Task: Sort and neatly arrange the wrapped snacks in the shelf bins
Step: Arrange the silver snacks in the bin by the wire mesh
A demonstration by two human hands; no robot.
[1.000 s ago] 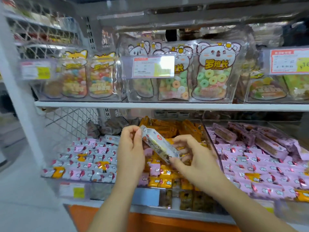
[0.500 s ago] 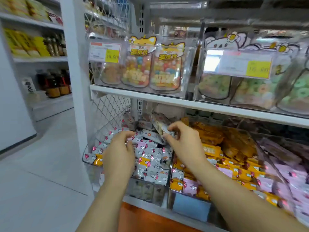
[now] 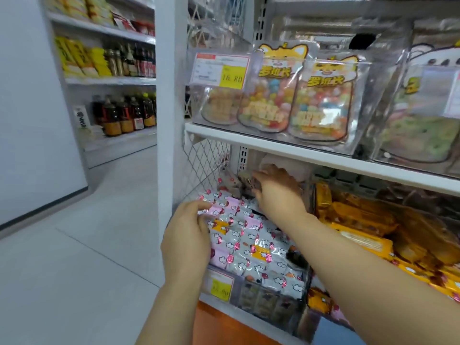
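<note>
Head view: right hand (image 3: pixel 277 195) has come from over the orange snacks (image 3: pixel 358 217) to the back of the left bin (image 3: pixel 261 302), fingers pinching the grey wrapped snack (image 3: pixel 246 183) among like packets. Left hand (image 3: pixel 188 236) curls onto a pink snack (image 3: pixel 215 210); pinch or touch, cannot tell. The stray looks nearly sorted.

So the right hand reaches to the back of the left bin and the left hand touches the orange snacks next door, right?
Not quite: the head view shows the left hand touching the pink and white snacks in that same left bin. The right hand does reach its back.
</note>
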